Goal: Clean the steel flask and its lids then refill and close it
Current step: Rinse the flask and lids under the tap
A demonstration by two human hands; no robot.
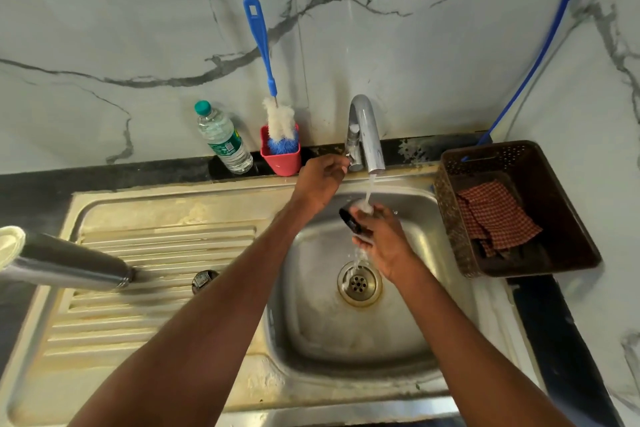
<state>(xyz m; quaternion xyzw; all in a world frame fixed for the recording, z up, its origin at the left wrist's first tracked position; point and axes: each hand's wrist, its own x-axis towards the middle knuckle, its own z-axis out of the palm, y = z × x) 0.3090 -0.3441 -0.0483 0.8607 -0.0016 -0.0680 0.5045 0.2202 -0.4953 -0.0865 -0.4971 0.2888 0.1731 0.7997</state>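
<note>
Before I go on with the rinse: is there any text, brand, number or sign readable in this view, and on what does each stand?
None can be read.
Water bottle: its green label carries print, too small and blurred to read.
Small lid on the draining board: a marking on top, too blurred to read.
Steel flask, tap, red cup, brown basket: no text visible.

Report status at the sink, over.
Left hand on tap lever. Right hand holds black lid under running water. Flask on drainboard. Nothing in the way.
</note>
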